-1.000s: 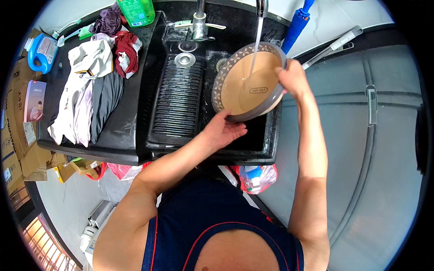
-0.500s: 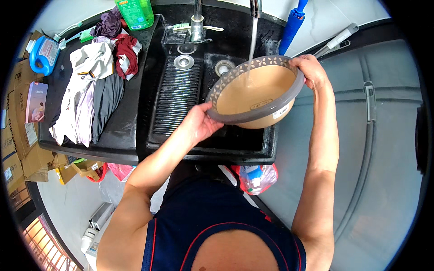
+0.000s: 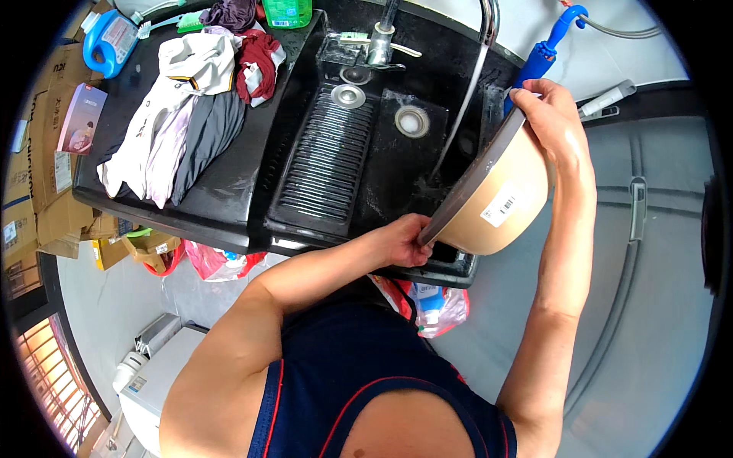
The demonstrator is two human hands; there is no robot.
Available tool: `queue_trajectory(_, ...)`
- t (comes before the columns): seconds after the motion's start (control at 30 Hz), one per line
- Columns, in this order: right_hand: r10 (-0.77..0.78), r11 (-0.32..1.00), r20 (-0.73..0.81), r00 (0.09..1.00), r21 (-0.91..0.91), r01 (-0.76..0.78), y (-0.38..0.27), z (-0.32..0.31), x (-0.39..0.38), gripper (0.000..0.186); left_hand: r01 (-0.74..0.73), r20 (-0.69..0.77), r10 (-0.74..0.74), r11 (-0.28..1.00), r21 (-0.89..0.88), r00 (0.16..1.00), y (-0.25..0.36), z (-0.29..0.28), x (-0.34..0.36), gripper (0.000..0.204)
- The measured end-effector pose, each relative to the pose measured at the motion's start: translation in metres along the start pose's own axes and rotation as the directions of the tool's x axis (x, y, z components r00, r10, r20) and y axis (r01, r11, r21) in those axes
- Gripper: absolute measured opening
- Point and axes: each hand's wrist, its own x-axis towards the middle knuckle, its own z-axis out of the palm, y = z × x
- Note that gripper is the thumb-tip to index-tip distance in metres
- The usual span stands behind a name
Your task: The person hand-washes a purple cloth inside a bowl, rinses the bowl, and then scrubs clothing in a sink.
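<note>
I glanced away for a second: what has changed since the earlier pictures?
The basin has been tipped sideways, mouth turned left toward the sink, its inside now hidden. The water, which was falling into it, now runs past its rim into the sink. The left hand and right hand still hold it; the clothes stay on the counter.

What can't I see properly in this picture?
In the head view:
Inside of the bowl: hidden by its tilted wall.
Top of the green bottle: cut off by the upper edge.
Top of the right tap: cut off there too.
Print on the label: too small.
</note>
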Motion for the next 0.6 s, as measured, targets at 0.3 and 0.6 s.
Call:
queue_trajectory(0.3, -0.031, 0.999, -0.104, 0.994, 0.010, 0.032, 0.007, -0.041, -0.057, 0.054, -0.012, -0.099, 0.021, 0.996, 0.085, 0.995, -0.005, 0.010, -0.031, 0.024)
queue_trajectory(0.6, 0.019, 0.792, -0.094, 0.995, 0.608, 0.042, 0.044, -0.052, -0.156, 0.036, -0.515, 0.140, 0.507, 0.857, 0.029, 0.851, -0.003, 0.021, -0.194, 0.034)
